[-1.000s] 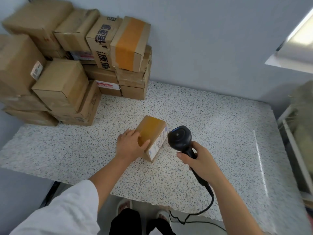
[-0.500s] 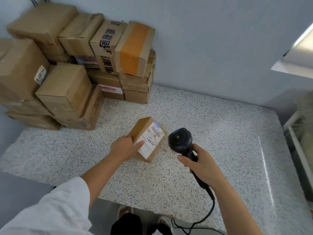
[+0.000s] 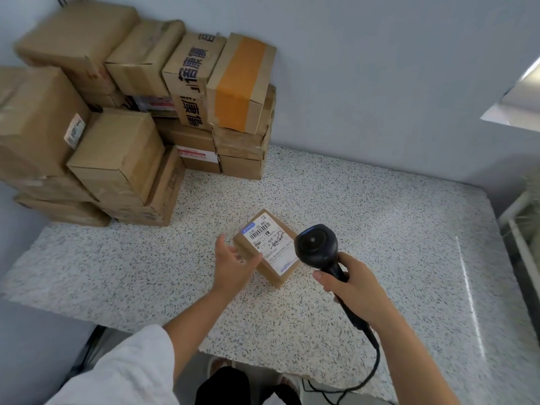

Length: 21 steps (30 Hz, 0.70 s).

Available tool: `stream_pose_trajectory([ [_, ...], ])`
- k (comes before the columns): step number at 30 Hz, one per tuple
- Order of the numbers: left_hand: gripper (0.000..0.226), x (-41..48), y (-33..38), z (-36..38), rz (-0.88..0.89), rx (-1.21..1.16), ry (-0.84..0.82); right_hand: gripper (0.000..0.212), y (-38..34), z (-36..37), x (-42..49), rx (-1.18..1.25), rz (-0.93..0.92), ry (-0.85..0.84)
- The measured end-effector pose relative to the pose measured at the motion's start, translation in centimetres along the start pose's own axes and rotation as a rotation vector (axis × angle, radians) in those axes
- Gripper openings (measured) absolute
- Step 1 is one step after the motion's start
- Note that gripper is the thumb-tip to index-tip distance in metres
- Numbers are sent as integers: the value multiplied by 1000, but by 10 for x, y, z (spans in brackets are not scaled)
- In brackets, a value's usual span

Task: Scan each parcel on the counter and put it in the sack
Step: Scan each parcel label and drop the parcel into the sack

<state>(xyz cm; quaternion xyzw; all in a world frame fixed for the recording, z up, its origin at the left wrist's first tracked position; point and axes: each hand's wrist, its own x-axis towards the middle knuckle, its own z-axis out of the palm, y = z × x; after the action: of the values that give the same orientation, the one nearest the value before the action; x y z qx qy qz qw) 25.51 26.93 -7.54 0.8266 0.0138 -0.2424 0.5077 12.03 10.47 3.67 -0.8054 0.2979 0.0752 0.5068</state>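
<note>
A white sleeve [image 3: 122, 372] covers the person's left arm at the counter's [image 3: 409, 229] near edge, where a black cable [image 3: 372, 369] loops below the speckled top. The right hand [image 3: 353, 290] is wrapped round the handle of a black barcode scanner [image 3: 317, 248], whose round head hangs just above the surface, close to the right side of a small cardboard parcel [image 3: 248, 244]. The left hand [image 3: 233, 264] is loose, fingers spread and uncurled, its fingertips lying against the parcel's left side. The parcel lies flat near the middle of the counter, toward the near edge, turned at an angle with its white shipping label [image 3: 270, 244] and barcode facing up. Well behind it, a stack of brown cartons [image 3: 117, 147] fills the far left corner, piled several high against the pale wall [image 3: 380, 83]. One carton [image 3: 239, 83] on top carries a broad band of orange tape, and its neighbour [image 3: 191, 80] bears large black printed characters.
</note>
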Motion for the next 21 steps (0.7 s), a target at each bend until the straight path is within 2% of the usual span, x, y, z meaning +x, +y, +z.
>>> stream_pose_trajectory([
  [2,111,15,4,-18,187,234,-48,13,-2,0,-1,44,2,-26],
  [4,114,33,11,-30,225,468,-220,9,-6,1,-2,101,14,-76],
  [6,108,48,18,-34,250,617,-351,8,-11,5,-1,137,19,-105],
  [8,98,55,21,-33,285,714,-390,10,-13,9,2,151,20,-106],
  [10,96,55,18,-28,285,750,-390,11,-14,12,4,141,21,-107],
  [14,107,41,7,-18,298,651,-425,11,-13,7,5,100,18,-141],
  [18,125,44,7,-15,444,735,-396,8,-15,0,6,6,-6,-218],
  [21,133,53,14,-14,473,829,-432,10,-16,-2,8,-49,-26,-236],
])
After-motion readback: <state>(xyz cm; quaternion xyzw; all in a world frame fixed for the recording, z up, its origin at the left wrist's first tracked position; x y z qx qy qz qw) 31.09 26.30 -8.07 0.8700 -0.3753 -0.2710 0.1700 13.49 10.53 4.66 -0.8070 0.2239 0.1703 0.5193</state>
